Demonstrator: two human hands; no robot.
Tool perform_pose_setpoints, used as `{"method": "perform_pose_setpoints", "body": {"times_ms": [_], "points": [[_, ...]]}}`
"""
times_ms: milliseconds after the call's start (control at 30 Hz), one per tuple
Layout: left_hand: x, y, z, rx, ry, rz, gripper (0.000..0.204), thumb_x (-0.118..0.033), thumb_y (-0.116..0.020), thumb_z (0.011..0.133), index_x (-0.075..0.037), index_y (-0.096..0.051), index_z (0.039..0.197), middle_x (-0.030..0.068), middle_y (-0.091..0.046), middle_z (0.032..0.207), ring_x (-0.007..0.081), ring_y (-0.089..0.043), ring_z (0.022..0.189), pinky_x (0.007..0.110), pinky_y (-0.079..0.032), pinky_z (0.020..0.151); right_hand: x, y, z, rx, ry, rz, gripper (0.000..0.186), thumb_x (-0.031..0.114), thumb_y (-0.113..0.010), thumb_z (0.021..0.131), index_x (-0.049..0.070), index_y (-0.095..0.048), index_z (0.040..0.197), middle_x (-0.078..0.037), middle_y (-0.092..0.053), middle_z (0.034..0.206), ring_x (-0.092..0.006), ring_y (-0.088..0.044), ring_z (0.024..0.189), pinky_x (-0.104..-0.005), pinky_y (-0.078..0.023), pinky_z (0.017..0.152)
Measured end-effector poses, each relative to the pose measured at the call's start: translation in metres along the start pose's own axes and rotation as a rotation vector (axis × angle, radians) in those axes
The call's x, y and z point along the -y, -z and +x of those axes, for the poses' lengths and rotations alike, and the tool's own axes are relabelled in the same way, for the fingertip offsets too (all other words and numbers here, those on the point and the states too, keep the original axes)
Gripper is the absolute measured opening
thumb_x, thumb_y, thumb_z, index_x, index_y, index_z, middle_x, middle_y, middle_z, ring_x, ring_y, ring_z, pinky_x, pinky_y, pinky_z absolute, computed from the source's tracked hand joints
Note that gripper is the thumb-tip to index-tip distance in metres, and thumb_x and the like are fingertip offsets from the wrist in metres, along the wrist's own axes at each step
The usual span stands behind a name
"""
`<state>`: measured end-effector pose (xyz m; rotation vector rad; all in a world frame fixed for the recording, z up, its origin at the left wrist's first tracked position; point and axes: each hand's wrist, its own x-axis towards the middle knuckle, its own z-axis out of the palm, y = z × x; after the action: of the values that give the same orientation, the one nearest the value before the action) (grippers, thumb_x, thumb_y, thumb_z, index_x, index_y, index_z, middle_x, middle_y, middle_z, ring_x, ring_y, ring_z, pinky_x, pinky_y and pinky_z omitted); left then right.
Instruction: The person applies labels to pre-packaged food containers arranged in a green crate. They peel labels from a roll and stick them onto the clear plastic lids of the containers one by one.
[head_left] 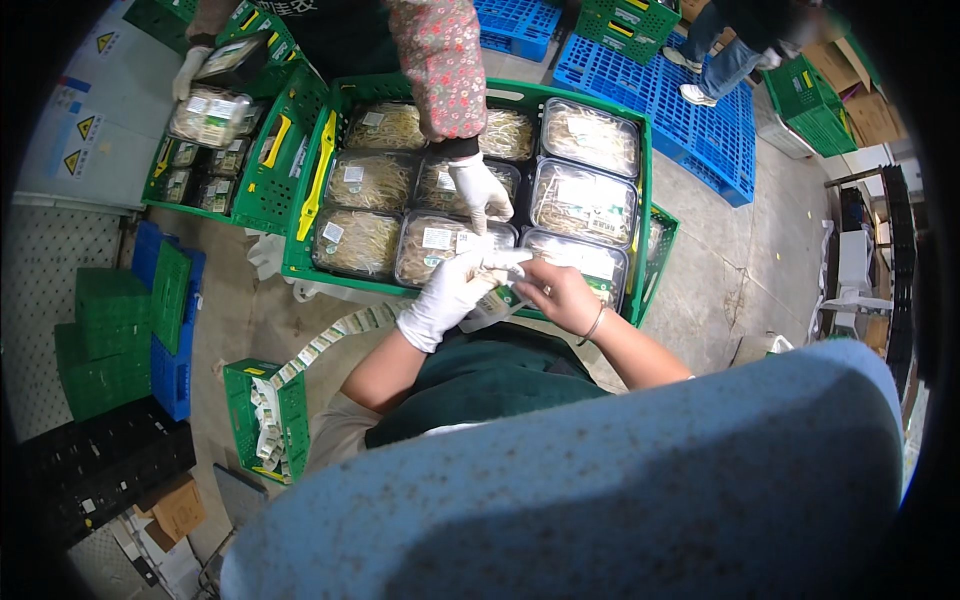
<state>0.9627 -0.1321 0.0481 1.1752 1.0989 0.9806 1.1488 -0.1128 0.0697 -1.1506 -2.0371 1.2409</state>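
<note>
Showing pale tangled sprouts [370, 252]: clear-topped trays [585, 203], white labels [437, 238] above.

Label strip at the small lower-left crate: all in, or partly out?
Partly out: some of the label strip lies bunched inside the small green crate, while one length runs out over its rim.

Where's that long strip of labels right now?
In the head view, the strip of labels runs at lower left, out of a small green crate up toward the person's gloved left hand.
</note>
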Motion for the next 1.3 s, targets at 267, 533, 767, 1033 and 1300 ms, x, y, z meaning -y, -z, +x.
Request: {"method": "perform_pose_setpoints", "body": {"times_ms": [267,533,767,1033,1300], "points": [[-0.017,0.018,-0.011,-0.026,0.347,-0.286,0.015,-0.007,-0.055,0.078,0.004,-0.055,0.088,0.0071,-0.060,0.075,0.0118,-0.058,0.059,0.023,-0.048,0.051,-0.068,0.153,0.106,-0.383,0.074,-1.085,0.019,0.017,-0.056,0.070,0.009,-0.052,0.087,-0.007,-0.055,0.083,-0.0273,-0.050,0.083,-0.0381,-0.040,0.068],[0.006,0.074,-0.044,-0.181,0.383,-0.220,0.016,-0.006,-0.053,0.079,0.004,-0.055,0.092,0.0064,-0.060,0.080,0.0088,-0.057,0.066,0.021,-0.046,0.057,-0.165,0.138,0.127,-0.324,-0.284,-1.188,0.057,0.028,-0.053,0.075,0.013,-0.032,0.126,-0.011,-0.040,0.122,-0.0272,-0.042,0.106,-0.0379,-0.038,0.084],[0.018,0.092,-0.060,-0.250,0.326,-0.245,0.017,-0.003,-0.050,0.080,0.004,-0.053,0.096,0.0083,-0.061,0.085,0.0103,-0.058,0.070,0.021,-0.046,0.062,-0.124,0.086,0.051,0.016,-0.377,-1.193,0.082,0.064,-0.049,0.067,0.017,-0.028,0.131,-0.008,-0.028,0.133,-0.0271,-0.024,0.122,-0.0438,-0.021,0.096],[0.019,0.110,-0.059,-0.121,0.215,-0.277,0.018,0.000,-0.049,0.079,0.003,-0.053,0.097,0.0067,-0.060,0.086,0.0087,-0.057,0.074,0.021,-0.046,0.065,-0.102,0.052,0.055,-0.020,-0.546,-1.176,0.078,0.056,-0.050,0.071,0.005,-0.033,0.126,-0.007,-0.026,0.136,-0.0245,-0.025,0.123,-0.0411,-0.024,0.097],[0.006,0.154,-0.084,-0.108,0.139,-0.363,0.023,-0.004,-0.051,0.081,0.004,-0.049,0.102,0.0076,-0.058,0.091,0.0117,-0.057,0.082,0.022,-0.046,0.071,-0.018,-0.028,0.096,-0.233,-0.020,-0.259,0.062,0.025,-0.067,0.070,0.002,-0.039,0.120,-0.016,-0.047,0.113,-0.0275,-0.045,0.104,-0.0345,-0.036,0.087]]}}
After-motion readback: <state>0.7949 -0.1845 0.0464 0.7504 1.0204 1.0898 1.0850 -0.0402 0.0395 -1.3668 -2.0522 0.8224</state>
